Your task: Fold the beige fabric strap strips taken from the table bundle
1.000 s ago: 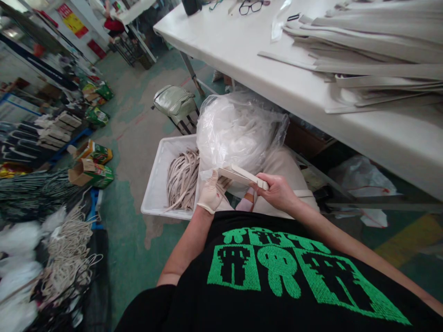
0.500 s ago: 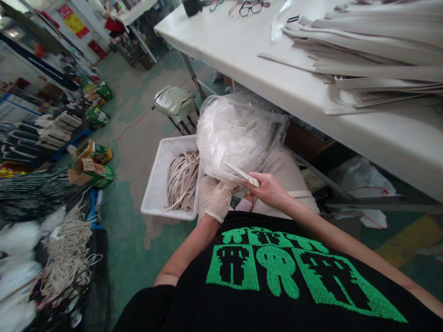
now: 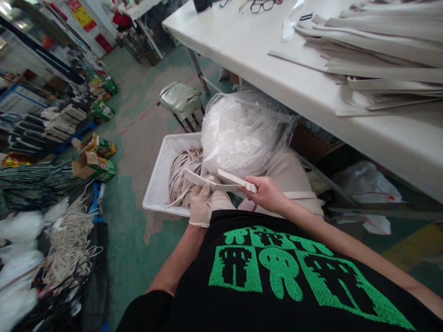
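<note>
My left hand (image 3: 200, 206), in a pale glove, is closed on one end of a flat whitish strip (image 3: 226, 187) beside the white bin. The bare right hand (image 3: 263, 191) grips the strip's other part, with a folded end sticking out to the left above it. The strip runs between both hands over my lap. A white plastic bin (image 3: 155, 184) on the left holds a heap of beige strips (image 3: 182, 177). Just beyond my hands rests a clear plastic bag (image 3: 242, 133) full of white material.
A white table (image 3: 238, 46) at upper right carries a stack of beige strips (image 3: 387, 46) and glasses (image 3: 262, 5). A green-topped stool (image 3: 180, 99) stands beyond the bin. Boxes (image 3: 93, 167) and corded bundles (image 3: 71, 244) lie on the left.
My left hand has moved left toward the bin, away from the right hand, and the strip now stretches between them. The view has shifted slightly.
</note>
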Motion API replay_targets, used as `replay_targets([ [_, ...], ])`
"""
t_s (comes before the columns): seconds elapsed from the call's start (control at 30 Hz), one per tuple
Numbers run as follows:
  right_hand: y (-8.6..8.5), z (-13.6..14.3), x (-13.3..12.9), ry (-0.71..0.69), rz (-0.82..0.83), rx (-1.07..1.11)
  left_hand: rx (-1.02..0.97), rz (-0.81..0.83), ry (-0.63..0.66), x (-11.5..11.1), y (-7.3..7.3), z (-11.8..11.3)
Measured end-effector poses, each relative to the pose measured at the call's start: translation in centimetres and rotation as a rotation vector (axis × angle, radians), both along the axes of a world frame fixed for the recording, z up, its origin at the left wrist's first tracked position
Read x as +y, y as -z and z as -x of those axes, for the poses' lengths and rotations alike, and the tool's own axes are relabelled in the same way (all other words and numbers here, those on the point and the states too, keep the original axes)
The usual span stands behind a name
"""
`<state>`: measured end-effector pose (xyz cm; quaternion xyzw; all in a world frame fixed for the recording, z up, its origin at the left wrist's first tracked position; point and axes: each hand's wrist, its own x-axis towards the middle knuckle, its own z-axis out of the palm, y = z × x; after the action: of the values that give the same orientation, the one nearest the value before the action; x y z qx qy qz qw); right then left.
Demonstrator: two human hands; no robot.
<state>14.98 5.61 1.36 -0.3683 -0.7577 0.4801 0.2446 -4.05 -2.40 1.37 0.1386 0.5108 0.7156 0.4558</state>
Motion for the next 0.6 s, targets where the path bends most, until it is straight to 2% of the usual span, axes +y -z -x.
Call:
replay_targets([
  [0.07,-0.3,0.8,-0.5,-0.02,0.004,0.001,-0.006,-0.006,-0.015,-0.9,0.3,-0.3],
  [0.3,-0.9,1.3,-1.7,-0.193,0.044,-0.013,0.281,0.018,-0.313,-5.0,-0.5,1.7],
  [0.37,-0.9,2.0,-2.2,-0.213,0.021,-0.026,0.282,0.024,-0.303,-5.9,-0.3,1.3],
  [0.5,-0.7,3.0,-2.8,-0.282,0.022,-0.059,0.101,0.087,-0.178,-6.0,0.6,-0.1],
  [0.6,-0.7,2.5,-2.4,-0.289,0.074,-0.063,0.049,0.084,-0.24,-5.3,0.8,0.8],
])
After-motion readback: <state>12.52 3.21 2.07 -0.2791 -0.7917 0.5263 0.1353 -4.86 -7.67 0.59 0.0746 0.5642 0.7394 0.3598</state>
